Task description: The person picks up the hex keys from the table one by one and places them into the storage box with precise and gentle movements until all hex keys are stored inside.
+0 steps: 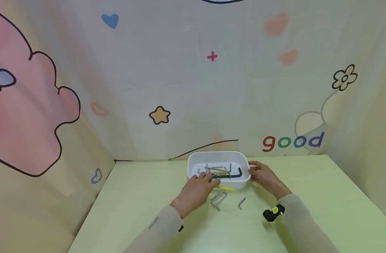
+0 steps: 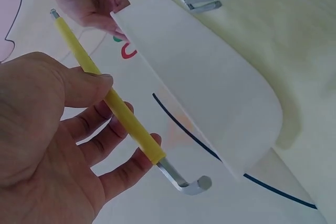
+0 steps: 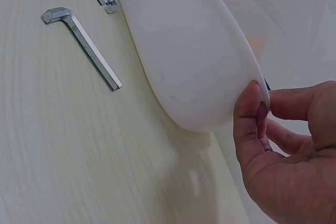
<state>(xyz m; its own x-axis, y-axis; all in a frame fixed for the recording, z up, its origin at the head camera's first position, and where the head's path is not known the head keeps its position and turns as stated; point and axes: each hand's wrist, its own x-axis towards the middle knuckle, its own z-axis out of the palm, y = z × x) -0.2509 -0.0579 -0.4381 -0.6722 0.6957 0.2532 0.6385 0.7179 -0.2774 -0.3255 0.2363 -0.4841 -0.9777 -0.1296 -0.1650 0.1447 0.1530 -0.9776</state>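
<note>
A white plastic bin point(image 1: 240, 185) stands near the back of the table with several hex keys in it, gold, silver and one black hex key point(image 1: 235, 175). My right hand point(image 1: 267, 179) pinches the bin's rim at its right end, thumb on one side and fingers on the other. In front of the bin, my left hand point(image 1: 194, 192) holds a hex key with a yellow sleeve point(image 2: 131, 124) between thumb and fingers. Its bent silver end sticks out past the fingers in the left wrist view. A short silver hex key point(image 3: 89, 48) lies on the table before the bin.
More silver hex keys point(image 2: 202, 7) lie close together on the pale table point(image 1: 132, 196), between the left hand and the short one. Behind the bin hangs a printed cloth point(image 1: 186, 77). A small black wrist camera point(image 1: 272, 213) sits at the right sleeve.
</note>
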